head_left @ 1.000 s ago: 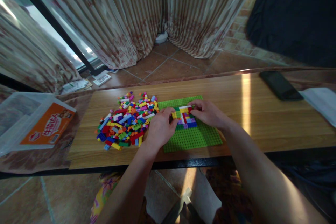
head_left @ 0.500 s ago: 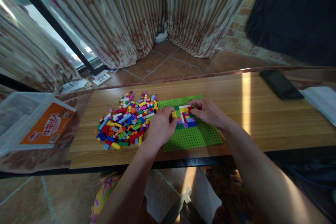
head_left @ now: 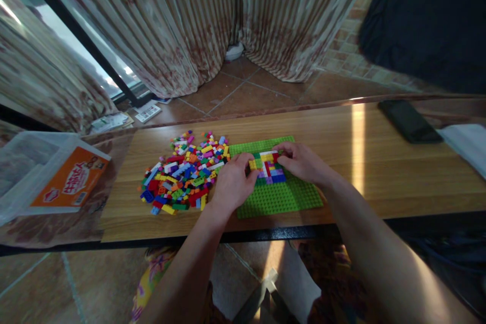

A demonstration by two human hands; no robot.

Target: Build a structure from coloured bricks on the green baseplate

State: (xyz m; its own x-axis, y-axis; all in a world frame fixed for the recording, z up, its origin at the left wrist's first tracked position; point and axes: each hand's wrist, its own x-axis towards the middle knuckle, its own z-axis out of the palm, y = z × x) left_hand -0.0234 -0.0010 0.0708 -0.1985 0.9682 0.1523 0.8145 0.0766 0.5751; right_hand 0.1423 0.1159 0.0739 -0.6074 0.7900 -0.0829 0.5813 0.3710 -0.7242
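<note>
A green studded baseplate lies on the wooden table. On its upper middle sits a flat patch of joined toy bricks in white, yellow, red, blue, purple and green. My left hand is at the patch's left side, thumb and forefinger curled around a yellow brick. At the opposite edge, my right hand has its thumb and fingers bent against a red brick. The fingers partly hide both side edges of the patch.
Left of the baseplate spreads a pile of loose, mixed-colour bricks. A clear plastic box with an orange label stands at the far left. A black phone and a white sheet lie to the right. The table's dark front edge runs below my forearms.
</note>
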